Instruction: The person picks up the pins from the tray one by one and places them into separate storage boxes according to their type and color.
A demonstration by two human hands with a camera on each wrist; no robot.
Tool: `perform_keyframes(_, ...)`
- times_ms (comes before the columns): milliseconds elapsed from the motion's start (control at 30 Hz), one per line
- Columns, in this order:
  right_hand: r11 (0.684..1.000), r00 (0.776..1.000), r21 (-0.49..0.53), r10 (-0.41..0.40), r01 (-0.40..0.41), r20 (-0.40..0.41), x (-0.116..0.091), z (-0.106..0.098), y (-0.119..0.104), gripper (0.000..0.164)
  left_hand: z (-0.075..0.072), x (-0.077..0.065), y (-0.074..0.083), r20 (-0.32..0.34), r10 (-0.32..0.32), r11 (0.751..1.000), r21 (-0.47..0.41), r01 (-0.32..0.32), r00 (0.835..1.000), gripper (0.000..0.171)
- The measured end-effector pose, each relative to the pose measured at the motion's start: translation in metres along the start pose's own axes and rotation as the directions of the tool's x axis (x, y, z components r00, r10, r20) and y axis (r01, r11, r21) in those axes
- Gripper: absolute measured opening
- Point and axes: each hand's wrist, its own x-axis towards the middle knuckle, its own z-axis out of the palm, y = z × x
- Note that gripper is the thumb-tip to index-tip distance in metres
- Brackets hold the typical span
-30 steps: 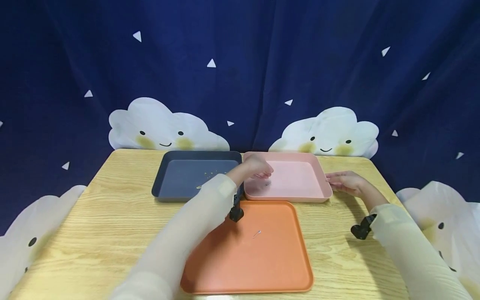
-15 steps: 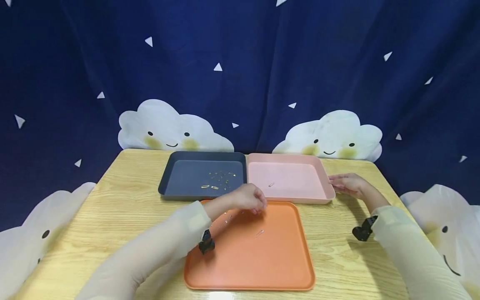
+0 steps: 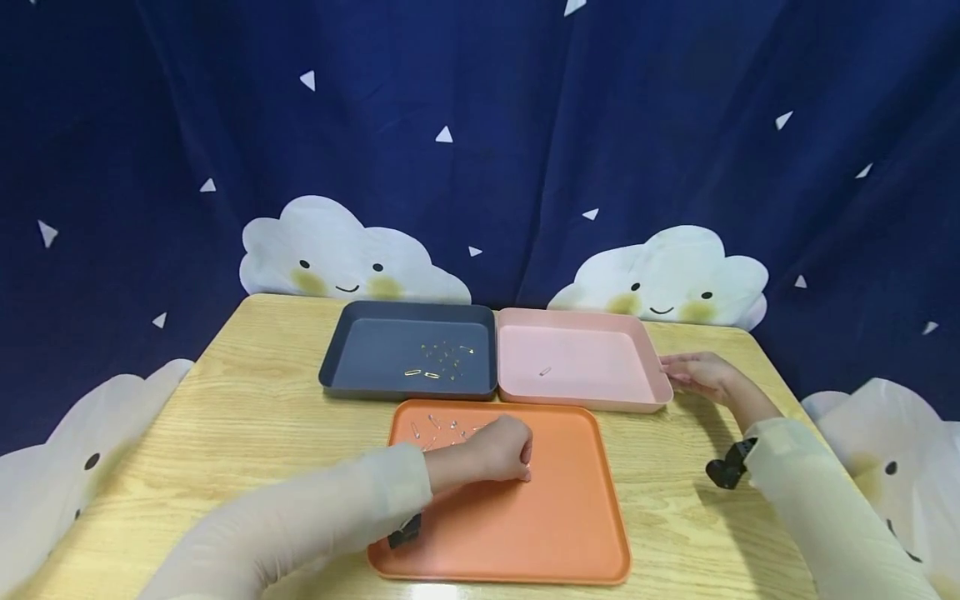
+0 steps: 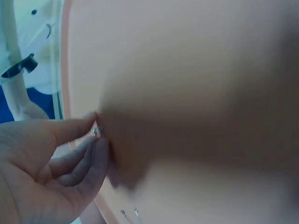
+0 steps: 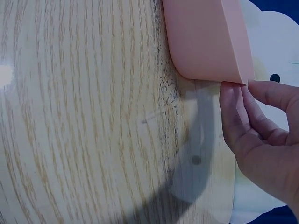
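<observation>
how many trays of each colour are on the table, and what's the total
Dark blue tray: 1
Pink tray: 1
Orange tray: 1
Total: 3 trays

place: curtained tabletop setup | room type: unclear | signs: cloud-print curtain (image 3: 495, 167), wooden table (image 3: 262, 400)
</observation>
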Motion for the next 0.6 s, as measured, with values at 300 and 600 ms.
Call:
perform_keyframes(300,1.0,1.0,-0.008,0.023,-0.023,-0.018,0.0,-0.0008,0.0042,0.064,0.0059,-0.0002,0.0018,-0.004,0.026,0.999,0.043,-0.026,1.0,0.027)
perform_keyframes(600,0.999,0.999,-0.027,0.03,-0.03,-0.03,0.0018,0.0,0.0006,0.063,-0.0003,-0.0033,-0.0023,0.071,0.089,0.996,0.011,-0.09,0.994,0.034)
